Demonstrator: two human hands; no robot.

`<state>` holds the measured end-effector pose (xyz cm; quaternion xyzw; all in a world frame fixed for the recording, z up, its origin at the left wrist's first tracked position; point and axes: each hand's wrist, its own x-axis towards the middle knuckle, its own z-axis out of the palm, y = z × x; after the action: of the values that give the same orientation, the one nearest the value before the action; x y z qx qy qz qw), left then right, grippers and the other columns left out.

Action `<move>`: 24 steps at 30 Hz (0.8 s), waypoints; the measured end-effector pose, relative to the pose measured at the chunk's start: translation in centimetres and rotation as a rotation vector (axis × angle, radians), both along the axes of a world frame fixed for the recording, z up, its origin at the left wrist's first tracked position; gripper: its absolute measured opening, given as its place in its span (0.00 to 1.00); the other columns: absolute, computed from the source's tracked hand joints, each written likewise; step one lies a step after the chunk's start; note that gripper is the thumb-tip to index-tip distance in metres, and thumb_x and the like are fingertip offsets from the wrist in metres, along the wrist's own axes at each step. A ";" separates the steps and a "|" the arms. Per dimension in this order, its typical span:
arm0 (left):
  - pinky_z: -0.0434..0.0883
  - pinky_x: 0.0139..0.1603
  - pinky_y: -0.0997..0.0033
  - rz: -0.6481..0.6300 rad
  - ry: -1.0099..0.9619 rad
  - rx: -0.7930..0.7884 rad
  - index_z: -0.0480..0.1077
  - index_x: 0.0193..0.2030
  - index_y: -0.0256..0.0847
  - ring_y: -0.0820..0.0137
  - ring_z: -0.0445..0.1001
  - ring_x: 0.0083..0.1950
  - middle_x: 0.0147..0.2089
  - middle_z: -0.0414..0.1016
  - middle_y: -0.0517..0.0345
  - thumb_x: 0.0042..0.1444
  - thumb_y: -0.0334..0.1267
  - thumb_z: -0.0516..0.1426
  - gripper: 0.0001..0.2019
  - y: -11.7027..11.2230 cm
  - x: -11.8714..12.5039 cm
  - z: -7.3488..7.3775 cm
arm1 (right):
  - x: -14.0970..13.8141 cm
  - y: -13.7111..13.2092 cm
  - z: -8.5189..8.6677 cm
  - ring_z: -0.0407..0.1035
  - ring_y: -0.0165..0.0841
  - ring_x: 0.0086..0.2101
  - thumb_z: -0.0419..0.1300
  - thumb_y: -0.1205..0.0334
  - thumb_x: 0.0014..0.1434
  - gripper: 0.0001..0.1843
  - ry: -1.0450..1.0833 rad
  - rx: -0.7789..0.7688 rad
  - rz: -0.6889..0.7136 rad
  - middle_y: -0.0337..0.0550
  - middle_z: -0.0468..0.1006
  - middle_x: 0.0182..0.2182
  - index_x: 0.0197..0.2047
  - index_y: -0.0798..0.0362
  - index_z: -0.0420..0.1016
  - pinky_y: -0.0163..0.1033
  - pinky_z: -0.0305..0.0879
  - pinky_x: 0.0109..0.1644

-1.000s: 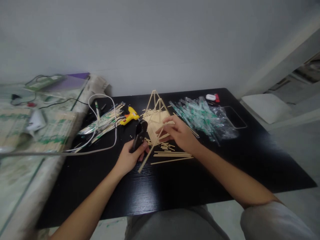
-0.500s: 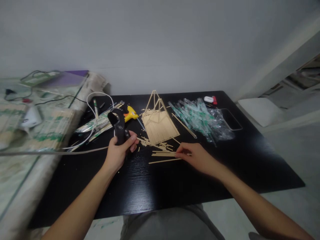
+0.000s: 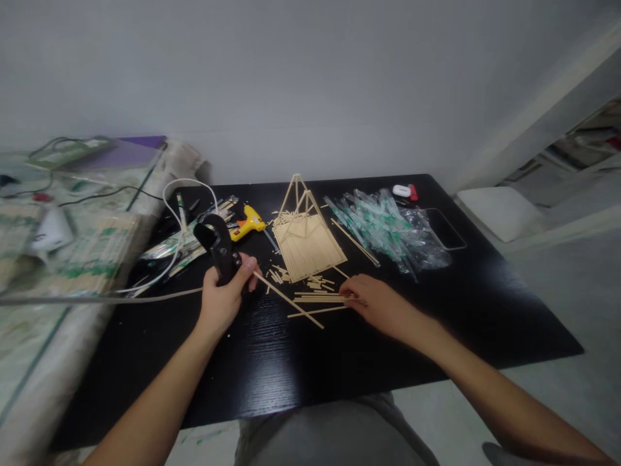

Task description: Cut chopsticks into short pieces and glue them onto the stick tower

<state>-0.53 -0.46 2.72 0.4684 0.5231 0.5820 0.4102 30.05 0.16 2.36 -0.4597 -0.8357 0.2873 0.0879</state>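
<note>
My left hand [image 3: 224, 294] is wrapped round a black hand cutter [image 3: 220, 243] with a curved jaw that points up and away. From the same fingers a thin wooden stick [image 3: 288, 300] slants down to the right, its far end crossing another stick on the table. My right hand [image 3: 373, 299] is closed, fingertips pinched at the right ends of several loose wooden sticks [image 3: 317, 298]; the fingers hide how many they grip. Just beyond the sticks stands a wooden stick model [image 3: 310, 249], a flat slatted base with triangular frames rising from it.
A yellow glue gun [image 3: 250, 222] lies left of the model, near short stick offcuts [image 3: 279, 275]. To the right are crumpled plastic wrappers [image 3: 378, 223] and a phone [image 3: 444, 228]. A white cable [image 3: 165, 194] loops at the left. Packaged sticks [image 3: 99, 255] rest on the neighbouring glass surface.
The stick at my left hand has swung, its far end now lower and nearer me. My left hand has shifted slightly left with the cutter. My right hand stays at the loose sticks.
</note>
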 end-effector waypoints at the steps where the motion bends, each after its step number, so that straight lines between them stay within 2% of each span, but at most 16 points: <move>1: 0.64 0.30 0.72 -0.002 0.003 0.001 0.70 0.32 0.40 0.76 0.65 0.24 0.24 0.69 0.63 0.60 0.44 0.63 0.12 0.0 0.0 0.0 | 0.6 0.4 0.2 0.73 0.39 0.45 0.58 0.73 0.63 0.11 -0.011 0.025 -0.030 0.47 0.79 0.42 0.45 0.52 0.76 0.44 0.69 0.52; 5: 0.64 0.30 0.72 -0.014 0.019 -0.012 0.70 0.31 0.40 0.75 0.64 0.24 0.22 0.67 0.64 0.60 0.43 0.63 0.12 0.0 0.2 0.1 | 2.4 1.5 0.7 0.73 0.41 0.45 0.59 0.71 0.63 0.08 -0.068 0.086 -0.084 0.47 0.79 0.42 0.44 0.52 0.75 0.45 0.68 0.51; 10: 0.65 0.31 0.72 -0.028 0.014 -0.025 0.71 0.31 0.39 0.75 0.65 0.24 0.23 0.69 0.63 0.59 0.44 0.63 0.11 0.0 0.4 -0.1 | 2.0 1.6 0.4 0.73 0.40 0.41 0.62 0.65 0.64 0.04 -0.154 0.039 -0.028 0.49 0.78 0.40 0.42 0.53 0.78 0.44 0.68 0.48; 20: 0.65 0.33 0.71 -0.030 0.014 -0.049 0.71 0.32 0.39 0.74 0.65 0.25 0.23 0.69 0.63 0.59 0.44 0.63 0.12 0.0 0.6 -0.3 | 1.0 1.7 -0.2 0.71 0.38 0.39 0.60 0.70 0.64 0.05 -0.209 0.007 -0.013 0.48 0.76 0.37 0.36 0.54 0.76 0.41 0.65 0.44; 24: 0.66 0.32 0.72 -0.028 -0.002 -0.051 0.71 0.32 0.39 0.75 0.65 0.24 0.24 0.70 0.63 0.58 0.44 0.64 0.12 0.1 0.6 -0.2 | 1.1 1.6 0.2 0.70 0.38 0.38 0.57 0.72 0.64 0.07 -0.193 0.018 -0.006 0.48 0.76 0.37 0.35 0.54 0.73 0.41 0.64 0.43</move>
<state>0.08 -0.38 2.51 0.4646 0.5307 0.5631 0.4307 31.15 1.78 2.54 -0.4870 -0.8414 0.2339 0.0122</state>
